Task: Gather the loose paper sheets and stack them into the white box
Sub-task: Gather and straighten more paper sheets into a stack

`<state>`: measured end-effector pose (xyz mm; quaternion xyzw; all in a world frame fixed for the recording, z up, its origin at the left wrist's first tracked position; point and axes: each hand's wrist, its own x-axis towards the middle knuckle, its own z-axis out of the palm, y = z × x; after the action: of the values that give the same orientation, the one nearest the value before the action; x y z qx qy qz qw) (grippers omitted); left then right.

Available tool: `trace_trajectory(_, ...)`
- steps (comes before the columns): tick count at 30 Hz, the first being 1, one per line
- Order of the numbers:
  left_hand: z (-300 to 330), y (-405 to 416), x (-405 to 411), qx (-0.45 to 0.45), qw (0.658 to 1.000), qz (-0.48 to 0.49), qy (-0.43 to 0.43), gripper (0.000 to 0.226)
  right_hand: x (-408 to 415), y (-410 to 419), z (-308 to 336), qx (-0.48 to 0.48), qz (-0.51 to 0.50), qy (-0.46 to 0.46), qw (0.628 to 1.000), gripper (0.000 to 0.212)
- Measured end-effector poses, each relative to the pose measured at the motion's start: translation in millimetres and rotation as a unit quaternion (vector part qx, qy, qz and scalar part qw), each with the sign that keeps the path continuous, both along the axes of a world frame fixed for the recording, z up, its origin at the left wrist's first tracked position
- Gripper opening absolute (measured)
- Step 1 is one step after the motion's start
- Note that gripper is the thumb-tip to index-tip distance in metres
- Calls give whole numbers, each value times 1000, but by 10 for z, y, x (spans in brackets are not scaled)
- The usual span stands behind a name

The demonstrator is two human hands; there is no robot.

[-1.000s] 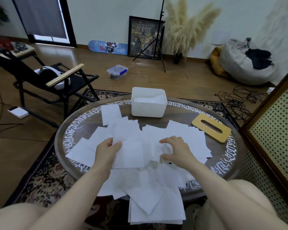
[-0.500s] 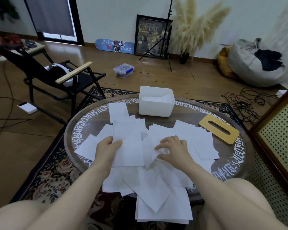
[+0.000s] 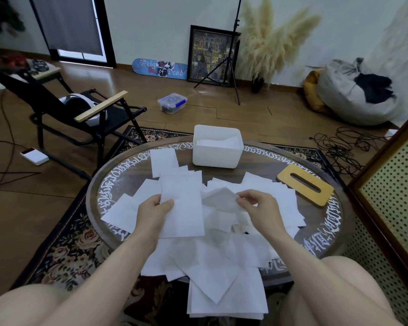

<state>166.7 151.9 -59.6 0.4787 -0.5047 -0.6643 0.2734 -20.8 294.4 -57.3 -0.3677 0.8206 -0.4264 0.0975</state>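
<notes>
Left hand (image 3: 154, 211) pinched the left edge of a large white sheet (image 3: 181, 205), thumb on top, sheet held flat above the pile. Right hand (image 3: 260, 209) pinched a crumpled, thinner sheet (image 3: 219, 201) betw. thumb & fingertips, lifted just off the rest. Loose paper sheets (image 3: 212, 255) lay scattered & overlapping across the round counter (image 3: 325, 234), w/ several hanging over its near edge toward the person's knees; one sheet (image 3: 163, 161) sat apart toward the far-left side. White box (image 3: 217, 150) stood upright at the far edge of the counter, open top, some white paper already inside. Yellow slotted lid (image 3: 305, 184) lay flat to the right of the box, touching no sheets except near its left corner. Beyond the counter: black folding chair (image 3: 80, 114) at left, clear plastic tub (image 3: 172, 103) on the floor, framed picture (image 3: 210, 55) against the wall, tangle of cables (image 3: 342, 147) at right.
</notes>
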Motion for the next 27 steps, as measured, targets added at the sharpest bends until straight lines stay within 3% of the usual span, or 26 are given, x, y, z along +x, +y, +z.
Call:
trace_trajectory(6,12,60,-67,-4,1000,-9,0,12,-26,158,218,-87,-53,-138,985,15)
trace_trajectory(18,-50,273,-367,-26,998,-63,-17,10,83,203,343,-139,-89,-336,927,6)
trace_trajectory(27,-33,363,-472,0,997,-76,13,18,188,148,234,-58,-77,-281,955,8)
